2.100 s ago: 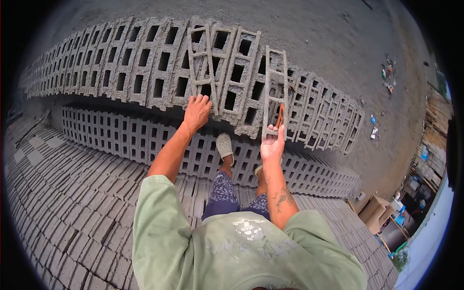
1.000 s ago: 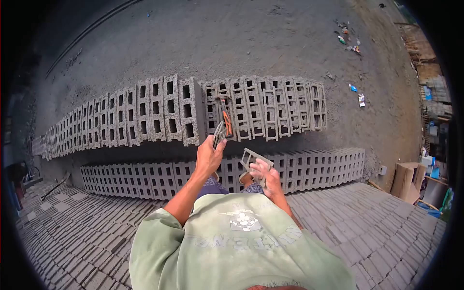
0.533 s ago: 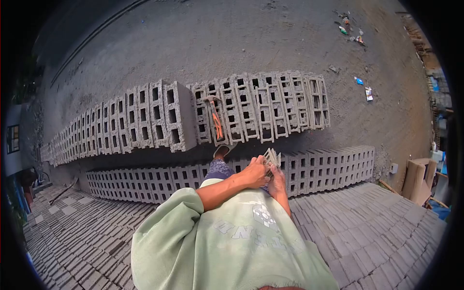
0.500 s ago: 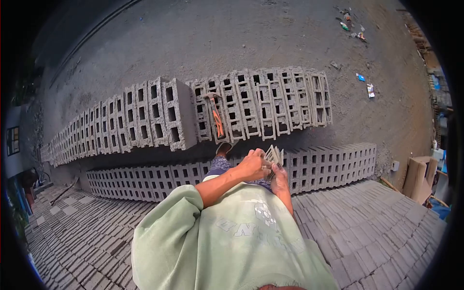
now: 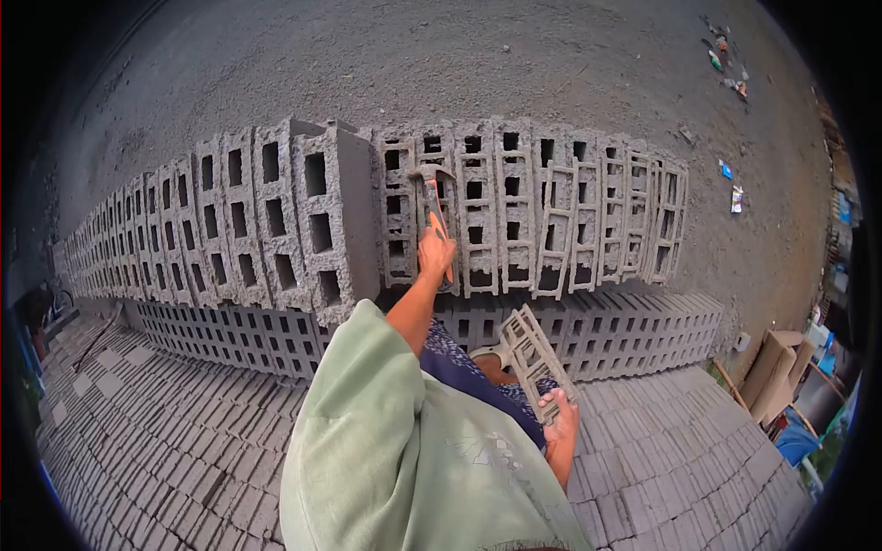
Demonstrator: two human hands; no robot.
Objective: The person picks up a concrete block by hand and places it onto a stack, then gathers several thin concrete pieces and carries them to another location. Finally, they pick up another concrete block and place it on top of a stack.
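My left hand (image 5: pixel 436 253) is closed round the handle of a claw hammer (image 5: pixel 435 197) with orange on its handle. The hammer head lies over the far part of a row of upright hollow concrete blocks (image 5: pixel 514 237). Low on the right, my right hand (image 5: pixel 559 415) grips the lower end of a thin grey block piece (image 5: pixel 535 358) with open rectangular cells. This piece is tilted, its upper end near the lower row of blocks.
Taller hollow blocks (image 5: pixel 276 216) continue the row leftward. A second block row (image 5: pixel 634 332) runs nearer my body. Stacked grey pavers (image 5: pixel 165 432) cover the ground on both sides. A foot (image 5: pixel 494 365) shows between my arms. Cardboard (image 5: pixel 776 372) and litter (image 5: pixel 737 199) lie right.
My left hand has left the block piece, reached forward and taken hold of the hammer. My right hand has moved lower and right with the piece. The view has shifted closer to the blocks.
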